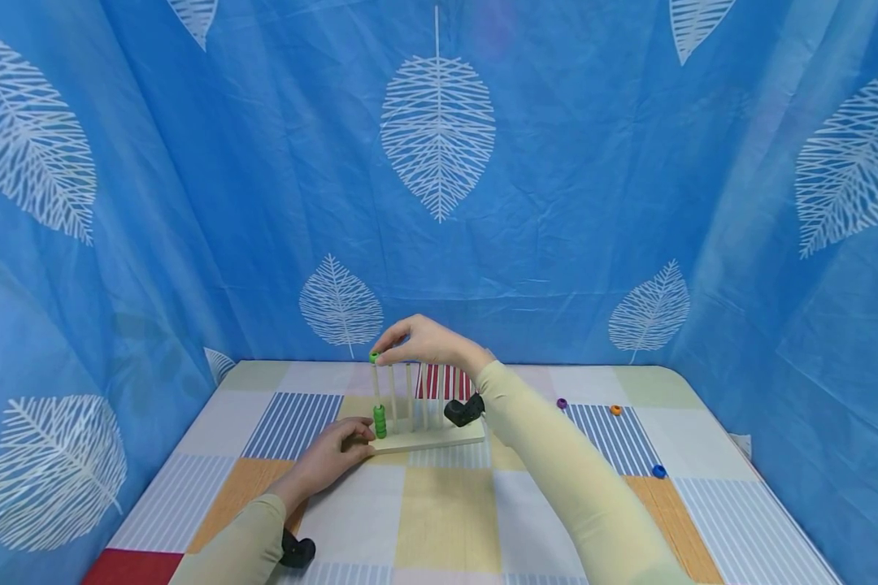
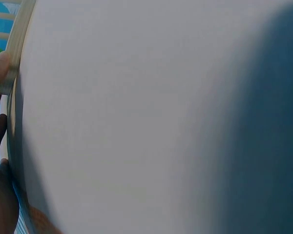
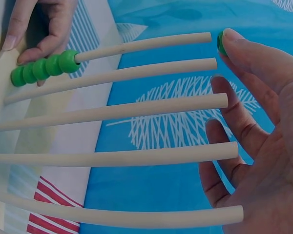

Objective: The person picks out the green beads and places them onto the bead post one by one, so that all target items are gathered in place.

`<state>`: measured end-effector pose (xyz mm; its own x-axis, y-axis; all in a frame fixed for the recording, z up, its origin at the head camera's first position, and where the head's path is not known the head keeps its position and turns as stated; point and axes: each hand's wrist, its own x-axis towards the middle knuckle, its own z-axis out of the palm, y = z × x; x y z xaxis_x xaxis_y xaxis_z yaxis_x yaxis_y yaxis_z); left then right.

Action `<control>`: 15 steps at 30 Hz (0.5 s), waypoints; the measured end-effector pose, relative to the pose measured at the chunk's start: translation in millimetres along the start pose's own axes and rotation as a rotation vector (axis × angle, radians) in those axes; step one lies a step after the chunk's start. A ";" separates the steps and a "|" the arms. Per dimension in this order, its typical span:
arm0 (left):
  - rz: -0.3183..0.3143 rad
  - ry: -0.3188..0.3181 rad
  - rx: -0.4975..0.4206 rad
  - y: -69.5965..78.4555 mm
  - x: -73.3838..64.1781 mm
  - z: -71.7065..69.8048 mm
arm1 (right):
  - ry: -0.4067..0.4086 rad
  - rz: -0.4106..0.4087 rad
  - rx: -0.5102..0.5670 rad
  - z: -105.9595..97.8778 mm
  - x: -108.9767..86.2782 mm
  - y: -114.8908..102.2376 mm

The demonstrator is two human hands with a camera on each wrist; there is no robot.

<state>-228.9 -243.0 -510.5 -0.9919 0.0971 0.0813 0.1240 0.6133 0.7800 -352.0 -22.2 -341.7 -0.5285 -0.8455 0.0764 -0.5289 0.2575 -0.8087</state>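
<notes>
A wooden bead stand (image 1: pixel 432 439) with several upright rods is on the table in the head view. My left hand (image 1: pixel 329 455) grips the left end of its base. Around the leftmost rod sits a stack of green beads (image 3: pixel 45 68), close to the left fingers. My right hand (image 1: pixel 432 341) pinches one more green bead (image 3: pixel 221 44) between thumb and index finger. That bead is just off the tip of the same rod, apart from it in the right wrist view. The other right fingers spread behind the neighbouring bare rods (image 3: pixel 176 104). In the left wrist view, the base's edge (image 2: pixel 17 44) shows beside the fingers.
On the right of the table lie a purple bead (image 1: pixel 562 403), an orange bead (image 1: pixel 615 409) and a blue bead (image 1: pixel 658 471). A patchwork cloth (image 1: pixel 446 520) covers the table. Blue curtains (image 1: pixel 556 203) with white leaf prints hang behind and at both sides.
</notes>
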 end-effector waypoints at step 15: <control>0.004 -0.003 0.001 -1.1 -0.4 0.1 | -0.024 -0.002 -0.018 1.1 1.1 2.5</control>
<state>-228.7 -243.6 -511.5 -0.9913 0.1018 0.0831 0.1283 0.6139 0.7789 -353.2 -23.0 -344.3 -0.5113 -0.8570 0.0640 -0.5423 0.2640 -0.7976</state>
